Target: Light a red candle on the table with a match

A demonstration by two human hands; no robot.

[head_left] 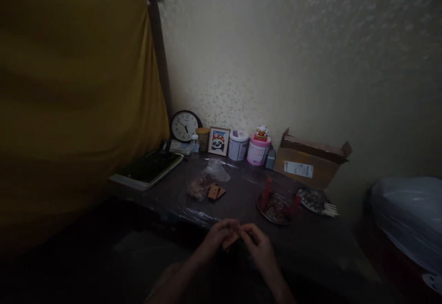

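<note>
My left hand [218,234] is closed around a small flat orange-brown piece [230,241], perhaps card or leather, at the front edge of the table. Close beside it, my right hand [256,242] pinches at the upper end of the same piece, and the fingertips nearly meet. Anything finer between the fingers is too dark and small to make out. Beyond the hands lie similar orange-brown pieces [213,192], stacked and overlapping. They rest against a clear plastic bag [197,189] with brownish contents.
A metal plate [272,221] holds small dark bits and red upright objects [266,192]. Behind it are a second plate [310,200] with pale sticks [330,209] and a cardboard box [305,159]. Tins [238,146], a picture frame [218,141] and a clock [185,126] line the wall.
</note>
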